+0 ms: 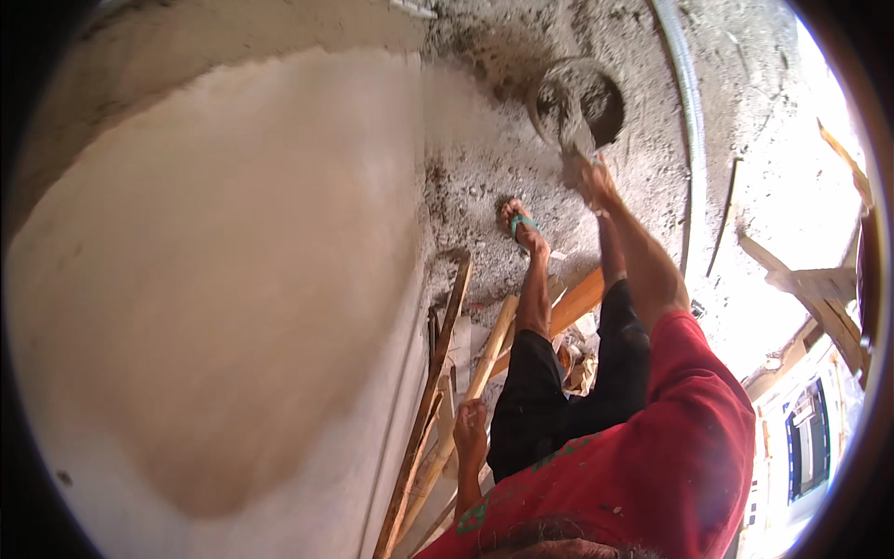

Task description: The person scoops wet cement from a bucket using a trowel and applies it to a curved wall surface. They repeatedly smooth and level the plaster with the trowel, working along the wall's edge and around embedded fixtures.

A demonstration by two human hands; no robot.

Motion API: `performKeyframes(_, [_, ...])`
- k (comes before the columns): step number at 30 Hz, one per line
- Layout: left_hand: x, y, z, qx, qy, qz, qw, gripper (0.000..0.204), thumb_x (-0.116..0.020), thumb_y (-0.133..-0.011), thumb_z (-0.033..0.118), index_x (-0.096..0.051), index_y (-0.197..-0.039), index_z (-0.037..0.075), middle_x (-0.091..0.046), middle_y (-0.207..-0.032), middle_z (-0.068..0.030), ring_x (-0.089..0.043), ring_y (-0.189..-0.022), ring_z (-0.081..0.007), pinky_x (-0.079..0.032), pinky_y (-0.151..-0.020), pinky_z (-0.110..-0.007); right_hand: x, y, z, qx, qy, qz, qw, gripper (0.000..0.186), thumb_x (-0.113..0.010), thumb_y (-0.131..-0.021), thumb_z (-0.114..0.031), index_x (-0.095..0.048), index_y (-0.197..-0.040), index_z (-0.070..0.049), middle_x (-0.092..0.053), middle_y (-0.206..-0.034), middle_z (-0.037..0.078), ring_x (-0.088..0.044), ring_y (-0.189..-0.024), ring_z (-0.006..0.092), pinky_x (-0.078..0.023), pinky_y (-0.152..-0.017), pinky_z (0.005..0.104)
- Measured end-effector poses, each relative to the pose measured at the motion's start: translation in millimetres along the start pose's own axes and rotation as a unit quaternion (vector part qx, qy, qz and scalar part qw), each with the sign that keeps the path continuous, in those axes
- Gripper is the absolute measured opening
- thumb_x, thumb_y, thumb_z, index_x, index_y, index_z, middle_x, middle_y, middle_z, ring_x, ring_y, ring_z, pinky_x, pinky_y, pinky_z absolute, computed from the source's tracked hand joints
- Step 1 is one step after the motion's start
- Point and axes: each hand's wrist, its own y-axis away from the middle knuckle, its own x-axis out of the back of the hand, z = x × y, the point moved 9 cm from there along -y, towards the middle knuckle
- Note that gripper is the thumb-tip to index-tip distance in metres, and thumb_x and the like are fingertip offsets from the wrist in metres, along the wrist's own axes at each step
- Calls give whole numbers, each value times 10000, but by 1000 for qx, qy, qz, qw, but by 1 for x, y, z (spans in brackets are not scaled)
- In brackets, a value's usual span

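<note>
Right hand (pixel 590 181) — at the near rim of the bucket (pixel 611 110), fingers bent but motion-blurred. A grey mortar-coated shape (pixel 574 129) runs from them into the bucket; can't tell what it is or how firmly it's held. Left hand (pixel 470 430) — low by the body, fingers loosely curled, nothing visible in them; can't tell if they touch the bamboo pole (pixel 491 347) right beside.

Bucket stands on the rough ground (pixel 644 102), near the ground's wall-side edge but apart from it. Wet grey mortar (pixel 585 86) inside, dark inner wall showing on the right.

Sandalled foot (pixel 519 220) on the ground between bucket and poles, close to that same edge. Dark narrow plank (pixel 448 334) slants along the wall foot, orange board (pixel 579 303) behind the legs. Wall (pixel 279 252) fills the left, tan with whitish margins. Grey hose (pixel 691 121) curves past the bucket's right, thin dark rod (pixel 724 219) beyond it.
</note>
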Motion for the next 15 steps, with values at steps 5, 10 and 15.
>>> performKeyframes(5, [75, 78, 175, -292, -104, 140, 940, 333, -619, -971, 151, -601, -1231, -56, -649, -1233, -227, -620, -1200, -364, -468, -1053, -428, 22, 130, -73, 120, -17, 35, 992, 262, -622, -988, -293, -641, -858, -67, -564, -613, 12, -588, -600, 172, -470, -571, 323])
performKeyframes(10, [211, 248, 280, -566, -94, 400, 715, 389, -643, -935, 152, -584, -1262, -49, -598, -1302, -234, -561, -1264, -406, -430, -1084, -509, 14, 236, -189, 446, 334, 52, 829, 252, -699, -871, -75, -662, -1114, -22, -680, -1100, 147, -645, -864, 345, -517, -791, 467])
performKeyframes(15, [330, 442, 290, -656, -2, 620, 429, 520, -572, -986, 271, -465, -1378, -53, -432, -1478, -276, -343, -1446, -451, -258, -1189, -590, -59, 438, -441, 295, -197, -207, 912, 337, -492, -938, -293, -640, -1103, -41, -579, -679, 44, -537, -528, 212, -434, -479, 359])
